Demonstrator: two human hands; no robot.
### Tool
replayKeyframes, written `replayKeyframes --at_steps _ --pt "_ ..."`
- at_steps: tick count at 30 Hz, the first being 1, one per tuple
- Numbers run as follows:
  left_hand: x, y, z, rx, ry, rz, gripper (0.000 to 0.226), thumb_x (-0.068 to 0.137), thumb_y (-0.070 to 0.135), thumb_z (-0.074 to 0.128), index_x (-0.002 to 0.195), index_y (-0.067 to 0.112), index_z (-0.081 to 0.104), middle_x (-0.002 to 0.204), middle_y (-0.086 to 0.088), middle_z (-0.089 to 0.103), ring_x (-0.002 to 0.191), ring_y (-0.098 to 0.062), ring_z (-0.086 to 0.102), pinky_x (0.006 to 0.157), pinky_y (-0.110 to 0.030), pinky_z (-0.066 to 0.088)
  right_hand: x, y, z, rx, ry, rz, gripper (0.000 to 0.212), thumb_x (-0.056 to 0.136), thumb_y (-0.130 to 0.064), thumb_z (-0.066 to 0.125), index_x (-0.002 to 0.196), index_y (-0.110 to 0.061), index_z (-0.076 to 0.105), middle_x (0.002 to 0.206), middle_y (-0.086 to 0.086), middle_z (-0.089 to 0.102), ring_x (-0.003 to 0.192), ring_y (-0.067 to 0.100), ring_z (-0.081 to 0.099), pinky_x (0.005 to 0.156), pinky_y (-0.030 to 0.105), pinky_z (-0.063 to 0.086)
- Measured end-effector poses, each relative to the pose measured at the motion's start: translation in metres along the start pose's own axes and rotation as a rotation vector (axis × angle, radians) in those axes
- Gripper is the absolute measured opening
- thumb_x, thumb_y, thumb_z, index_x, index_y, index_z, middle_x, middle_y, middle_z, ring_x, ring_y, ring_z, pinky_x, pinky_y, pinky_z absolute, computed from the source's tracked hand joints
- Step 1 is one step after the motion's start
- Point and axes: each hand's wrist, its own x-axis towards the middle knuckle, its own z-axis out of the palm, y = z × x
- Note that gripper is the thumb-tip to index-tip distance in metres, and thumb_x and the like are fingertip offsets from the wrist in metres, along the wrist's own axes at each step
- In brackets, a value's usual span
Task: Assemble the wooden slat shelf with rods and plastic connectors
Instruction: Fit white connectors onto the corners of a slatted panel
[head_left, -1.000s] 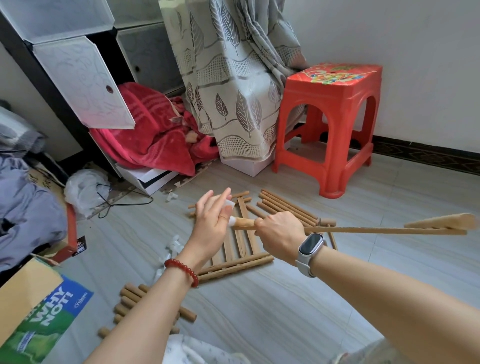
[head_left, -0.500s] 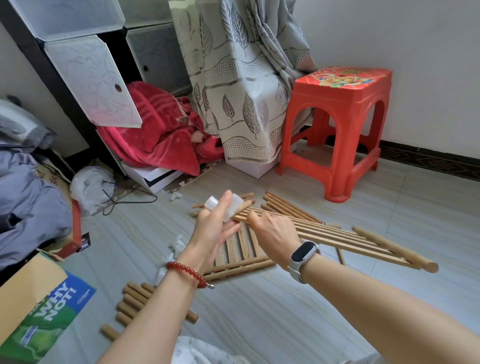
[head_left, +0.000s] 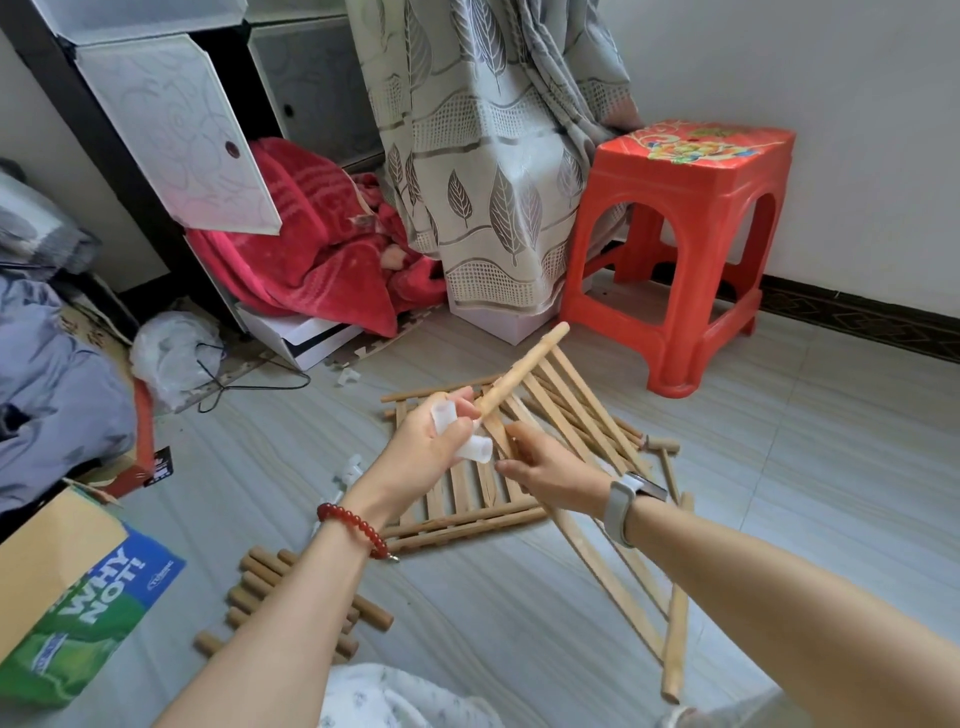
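My left hand (head_left: 426, 449), with a red bead bracelet, is closed around a translucent white plastic connector (head_left: 470, 446) at the near corner of a wooden slat panel (head_left: 582, 410). That panel is lifted off the floor and tilted, its round end rod (head_left: 524, 366) pointing up and away. My right hand (head_left: 553, 475), with a smartwatch on the wrist, grips the panel's slats just right of the connector. A second slat panel (head_left: 460, 496) lies flat on the floor beneath. Several short wooden rods (head_left: 260, 584) lie near my left forearm.
A red plastic stool (head_left: 680, 244) stands at the back right beside a leaf-patterned curtain (head_left: 488, 156). A cabinet with a red blanket (head_left: 317, 249) is at the back left. A cardboard box (head_left: 72, 597) sits at the front left. Small white connectors (head_left: 350, 470) lie on the floor.
The held panel has swung round from lying out to the right into a steep tilt, with one end rod now up and away and the other near me. Both hands kept hold.
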Motion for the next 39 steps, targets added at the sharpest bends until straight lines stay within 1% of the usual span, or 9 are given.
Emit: replayKeyframes --at_steps 3,6,7,12,19,27,32,35,39 --pt "-0.002 -0.011 -0.002 0.113 -0.071 0.043 0.020 0.090 0.022 0.049 0.102 0.037 0.054 0.142 0.018 0.036 0.130 -0.006 0.041 0.105 -0.034 0.039 0.005 0.001 -0.007 -0.079 0.071 -0.030 0.014 0.093 -0.011 0.053 0.083 -0.010 0.044 0.069 -0.004 0.038 0.062 0.010 0.035 0.056 0.021 0.029" --pt "-0.006 -0.014 -0.005 0.224 -0.080 0.067 0.034 0.098 0.016 0.045 0.123 0.037 0.037 0.136 0.018 0.036 0.113 0.020 0.040 0.095 -0.004 0.032 0.008 -0.001 -0.014 -0.159 0.055 -0.034 0.027 0.092 -0.014 0.054 0.071 -0.021 0.038 0.066 -0.006 0.039 0.060 0.010 0.037 0.057 0.025 0.030" --pt "-0.007 -0.015 -0.007 0.252 -0.082 0.059 0.039 0.099 0.016 0.044 0.131 0.034 0.032 0.135 0.018 0.035 0.109 0.020 0.041 0.092 -0.002 0.030 0.008 -0.003 -0.015 -0.169 0.050 -0.028 0.029 0.093 -0.015 0.054 0.070 -0.023 0.038 0.065 -0.006 0.039 0.060 0.010 0.037 0.057 0.025 0.030" --pt "-0.008 -0.031 -0.016 0.320 -0.008 -0.037 0.050 0.099 0.023 0.042 0.145 0.023 0.022 0.147 -0.001 0.033 0.130 -0.014 0.037 0.107 -0.031 0.031 0.007 -0.008 -0.009 -0.188 0.051 -0.007 0.031 0.095 -0.018 0.051 0.069 -0.019 0.035 0.066 -0.004 0.039 0.059 0.008 0.035 0.054 0.022 0.027" --pt "-0.006 -0.031 -0.003 0.460 -0.196 -0.070 0.074 0.098 0.030 0.044 0.149 0.028 -0.009 0.158 0.008 0.007 0.143 -0.012 0.018 0.116 -0.034 0.018 0.007 0.006 -0.007 -0.299 0.002 0.049 0.028 0.094 -0.011 0.050 0.070 -0.021 0.038 0.068 -0.005 0.043 0.062 0.013 0.040 0.055 0.025 0.031" --pt "0.002 -0.027 -0.030 0.820 -0.374 -0.125 0.112 0.074 0.040 0.077 0.151 0.029 -0.004 0.158 0.008 -0.008 0.145 -0.014 0.008 0.114 -0.028 0.013 0.020 0.017 0.015 -0.412 -0.090 -0.008 0.011 0.088 0.000 0.045 0.086 -0.009 0.051 0.087 0.010 0.059 0.081 0.026 0.049 0.065 0.030 0.031" --pt "-0.005 -0.109 -0.078 0.874 -0.307 -0.398 0.096 0.081 0.034 0.071 0.151 0.026 0.006 0.158 -0.003 -0.004 0.145 -0.023 0.011 0.117 -0.040 0.020 0.043 0.047 0.060 -0.482 -0.167 0.039 0.024 0.088 -0.002 0.045 0.073 -0.020 0.043 0.077 0.003 0.047 0.078 0.026 0.047 0.062 0.033 0.031" --pt "-0.007 -0.172 -0.100 0.858 -0.238 -0.541 0.074 0.091 0.034 0.057 0.149 0.014 0.017 0.156 -0.009 0.010 0.144 -0.023 0.015 0.116 -0.031 0.018 0.061 0.069 0.099 -0.488 -0.232 0.050 0.014 0.090 -0.009 0.050 0.101 -0.015 0.057 0.093 0.005 0.057 0.087 0.025 0.054 0.076 0.037 0.045" --pt "0.001 -0.249 -0.104 0.732 -0.185 -0.666 0.059 0.096 0.024 0.049 0.148 0.011 0.021 0.154 -0.010 0.014 0.142 -0.021 0.020 0.114 -0.026 0.017 0.079 0.111 0.155 -0.495 -0.373 0.107 0.014 0.092 -0.011 0.049 0.103 -0.018 0.054 0.101 0.006 0.059 0.091 0.026 0.055 0.078 0.038 0.046"
